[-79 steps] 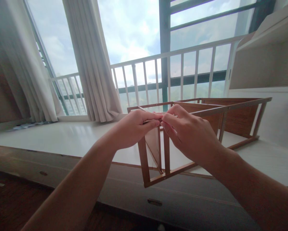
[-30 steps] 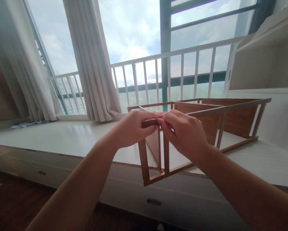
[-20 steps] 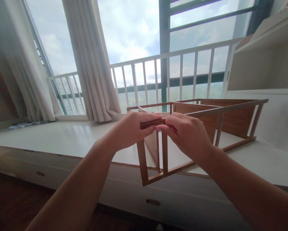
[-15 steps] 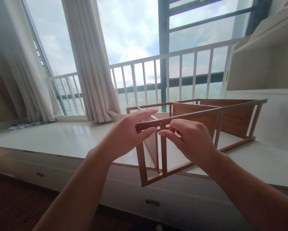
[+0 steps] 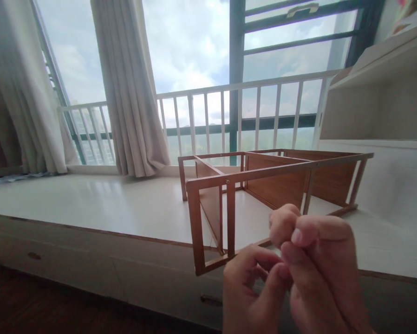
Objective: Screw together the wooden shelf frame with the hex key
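A brown wooden shelf frame (image 5: 274, 172) lies on its side on the white window ledge, its near end sticking out past the ledge's front edge. A small screw head or hole shows near its front corner. In front of the frame and apart from it, my left hand (image 5: 255, 283) is closed, thumb and fingertips pinched together. My right hand (image 5: 320, 260) is closed too, fingers curled, its fingertips meeting those of the left. Whatever the fingertips hold, if anything, is too small or hidden to make out.
The white ledge (image 5: 107, 204) runs along the window, with drawer fronts below. A grey curtain (image 5: 132, 93) hangs at the left, before a white railing (image 5: 208, 93). At the right stands a white shelf unit (image 5: 379, 106). Papers (image 5: 20, 177) lie at the ledge's far left.
Both hands have left the frame's front corner and come down, nearer to me and to the right, fingertips now together. The left hand has gone from outstretched fingers to a pinch. The view has shifted slightly.
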